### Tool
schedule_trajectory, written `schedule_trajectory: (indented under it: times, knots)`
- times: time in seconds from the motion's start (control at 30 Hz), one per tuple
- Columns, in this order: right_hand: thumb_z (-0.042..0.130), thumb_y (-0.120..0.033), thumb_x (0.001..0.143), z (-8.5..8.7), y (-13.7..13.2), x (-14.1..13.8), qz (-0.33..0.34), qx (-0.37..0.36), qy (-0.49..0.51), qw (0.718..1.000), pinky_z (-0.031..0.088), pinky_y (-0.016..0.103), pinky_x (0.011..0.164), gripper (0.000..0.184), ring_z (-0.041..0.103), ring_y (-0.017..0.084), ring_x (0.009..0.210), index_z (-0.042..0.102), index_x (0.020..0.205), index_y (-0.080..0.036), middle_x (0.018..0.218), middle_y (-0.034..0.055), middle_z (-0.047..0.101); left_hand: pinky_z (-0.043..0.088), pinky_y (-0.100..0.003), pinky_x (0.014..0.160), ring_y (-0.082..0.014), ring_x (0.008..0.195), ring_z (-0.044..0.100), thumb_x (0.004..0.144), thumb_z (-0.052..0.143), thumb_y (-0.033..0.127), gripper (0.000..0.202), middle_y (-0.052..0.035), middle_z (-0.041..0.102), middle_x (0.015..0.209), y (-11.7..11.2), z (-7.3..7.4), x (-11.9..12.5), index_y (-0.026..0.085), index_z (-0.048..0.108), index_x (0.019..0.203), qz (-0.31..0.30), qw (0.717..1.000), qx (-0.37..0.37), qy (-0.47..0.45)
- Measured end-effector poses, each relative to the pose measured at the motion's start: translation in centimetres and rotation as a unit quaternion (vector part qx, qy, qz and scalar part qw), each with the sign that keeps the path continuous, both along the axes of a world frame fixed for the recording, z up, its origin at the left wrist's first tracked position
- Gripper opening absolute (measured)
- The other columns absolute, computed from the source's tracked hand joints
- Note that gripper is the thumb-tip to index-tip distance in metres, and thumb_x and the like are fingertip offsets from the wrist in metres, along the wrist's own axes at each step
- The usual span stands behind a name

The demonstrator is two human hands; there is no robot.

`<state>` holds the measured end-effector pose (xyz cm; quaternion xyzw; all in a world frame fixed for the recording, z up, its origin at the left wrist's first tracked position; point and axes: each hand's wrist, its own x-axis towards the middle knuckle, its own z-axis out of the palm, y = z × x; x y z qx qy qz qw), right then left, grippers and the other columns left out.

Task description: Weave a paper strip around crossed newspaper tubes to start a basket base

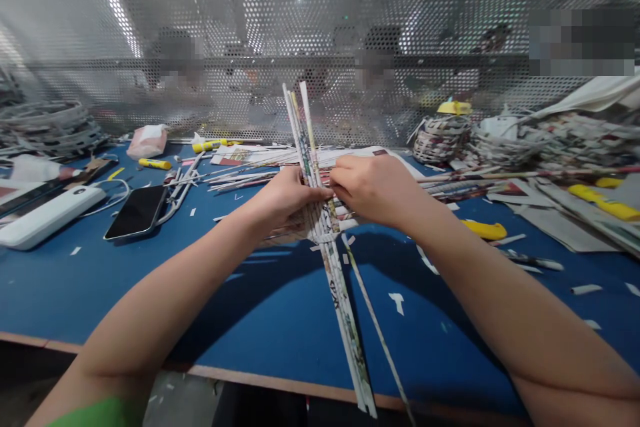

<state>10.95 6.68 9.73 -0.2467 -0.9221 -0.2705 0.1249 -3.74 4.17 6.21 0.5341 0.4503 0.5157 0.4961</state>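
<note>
- A perforated metal panel (320, 33) stands behind a blue table (125, 293) strewn with paper scraps.
- The long paper rods (343, 307) lie at centre, crossed by other rods under the hands; their near ends reach the table's front edge.
- The left hand (287, 197) clasps the rods, its thumb across them. The right hand (375, 183) has its fingers drawn together at the crossing; what they pinch is hidden.
- If the left thumb eased, the rods could probably fan apart or skew; a knock to the near ends might twist the crossing.
- A loose rod (375, 317) slants beside them, likely to snag.
- Bare table lies to the near left. Rightward, a yellow tool (484, 230) sits by the right forearm; the phone (137, 212) limits the far left.
</note>
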Motion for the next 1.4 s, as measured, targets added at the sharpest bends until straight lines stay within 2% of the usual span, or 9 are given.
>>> schedule_trajectory:
  times: [0.1, 0.23, 0.37, 0.57, 0.73, 0.93, 1.13, 1.27, 1.4]
  knots:
    - [0.037, -0.018, 0.079, 0.0, -0.4, -0.1, -0.02, 0.026, 0.015, 0.999, 0.016, 0.028, 0.047, 0.024, 0.044, 0.012, 0.054, 0.06, 0.074, -0.014, 0.072, 0.0067, 0.058, 0.036, -0.02, 0.046, -0.0067, 0.043, 0.045, 0.056, 0.066, 0.013, 0.012, 0.002, 0.052, 0.051, 0.5, -0.2, -0.7, 0.014, 0.055, 0.061, -0.022, 1.0, -0.006, 0.015]
    - [0.036, -0.019, 0.08, 0.1, -0.6, 0.0, -0.028, 0.033, 0.038, 0.998, 0.016, 0.028, 0.047, 0.025, 0.044, 0.012, 0.054, 0.06, 0.074, -0.015, 0.071, 0.006, 0.058, 0.03, -0.02, 0.042, -0.0056, 0.04, 0.039, 0.058, 0.063, 0.012, 0.011, 0.002, 0.047, 0.048, 0.4, 0.3, -1.0, 0.013, 0.052, 0.055, -0.014, 0.998, -0.033, 0.048]
    - [0.041, -0.021, 0.078, 0.4, -0.6, 0.2, -0.032, -0.006, 0.051, 0.998, 0.019, 0.027, 0.048, 0.021, 0.048, 0.013, 0.06, 0.06, 0.074, -0.016, 0.073, 0.0051, 0.059, 0.029, -0.02, 0.043, -0.0062, 0.042, 0.042, 0.058, 0.059, 0.009, 0.007, 0.0011, 0.05, 0.051, 0.3, 0.6, -0.9, 0.013, 0.054, 0.057, -0.01, 0.998, -0.024, 0.056]
    - [0.041, -0.022, 0.079, 0.2, 0.1, 0.0, -0.02, -0.044, 0.031, 0.998, 0.022, 0.027, 0.051, 0.02, 0.05, 0.015, 0.063, 0.06, 0.08, -0.018, 0.073, 0.0042, 0.061, 0.019, -0.02, 0.037, -0.0035, 0.034, 0.032, 0.061, 0.057, 0.01, 0.008, 0.0053, 0.041, 0.044, 0.0, 0.5, -0.3, 0.015, 0.051, 0.059, 0.015, 0.996, -0.024, 0.087]
    - [0.04, -0.014, 0.077, 0.1, 0.4, -0.1, -0.017, -0.036, 0.012, 0.999, 0.023, 0.027, 0.052, 0.018, 0.05, 0.015, 0.065, 0.058, 0.079, -0.016, 0.075, 0.0058, 0.06, 0.022, -0.019, 0.037, -0.0034, 0.034, 0.033, 0.063, 0.057, 0.01, 0.009, 0.0059, 0.041, 0.044, -0.2, 0.6, -0.1, 0.015, 0.05, 0.06, 0.026, 0.996, -0.022, 0.079]
    - [0.04, -0.017, 0.08, 0.1, 0.7, -0.2, -0.041, -0.094, 0.06, 0.993, 0.026, 0.027, 0.055, 0.018, 0.05, 0.015, 0.067, 0.057, 0.076, -0.013, 0.076, 0.0071, 0.06, 0.023, -0.019, 0.039, -0.004, 0.038, 0.036, 0.064, 0.058, 0.012, 0.006, 0.0046, 0.044, 0.049, 0.2, 0.1, -0.5, 0.013, 0.053, 0.066, 0.014, 0.996, -0.019, 0.091]
    - [0.046, -0.02, 0.078, 0.4, 1.2, 0.3, 0.033, -0.16, 0.042, 0.986, 0.029, 0.024, 0.058, 0.017, 0.049, 0.012, 0.065, 0.061, 0.074, -0.013, 0.073, 0.005, 0.059, 0.019, -0.019, 0.036, -0.0017, 0.033, 0.029, 0.063, 0.06, 0.007, 0.014, 0.0074, 0.039, 0.041, -0.4, 0.8, 0.2, 0.013, 0.049, 0.056, 0.053, 0.993, -0.041, 0.097]
    - [0.045, -0.018, 0.076, 0.7, 0.4, 0.3, -0.002, -0.113, 0.03, 0.993, 0.027, 0.025, 0.056, 0.018, 0.048, 0.012, 0.063, 0.062, 0.07, -0.014, 0.072, 0.0048, 0.058, 0.022, -0.018, 0.036, -0.0017, 0.031, 0.03, 0.063, 0.055, 0.001, 0.017, 0.0077, 0.039, 0.037, -0.9, 1.4, 0.7, 0.013, 0.048, 0.053, 0.054, 0.995, -0.055, 0.07]
    - [0.044, -0.017, 0.075, 0.4, -0.8, -0.1, -0.044, -0.039, 0.026, 0.998, 0.021, 0.027, 0.05, 0.018, 0.046, 0.013, 0.06, 0.061, 0.069, -0.015, 0.07, 0.0051, 0.057, 0.023, -0.018, 0.035, -0.003, 0.032, 0.035, 0.061, 0.054, 0.003, 0.014, 0.0062, 0.043, 0.04, -0.7, 1.0, 0.6, 0.014, 0.048, 0.054, 0.034, 0.999, -0.025, 0.032]
